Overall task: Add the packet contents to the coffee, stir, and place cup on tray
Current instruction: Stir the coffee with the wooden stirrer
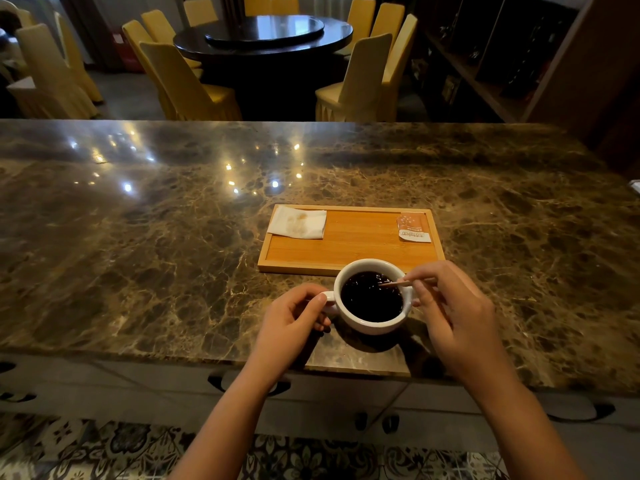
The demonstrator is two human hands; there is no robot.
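Note:
A white two-handled cup (367, 326) full of dark coffee (370, 299) stands on the marble counter, just in front of the wooden tray (349, 244). My left hand (294, 323) grips the cup's left handle. My right hand (450, 306) pinches a thin wooden stir stick (394, 283) whose tip dips into the coffee at the cup's right side. An orange and white packet (413, 226) lies at the tray's far right corner.
A folded white napkin (298, 222) with brown stains lies at the tray's far left corner. The marble counter (156, 237) stretches wide to both sides. Beyond it stand a dark round table (263, 36) and yellow-covered chairs (187, 84). Shelving (502, 64) runs along the right.

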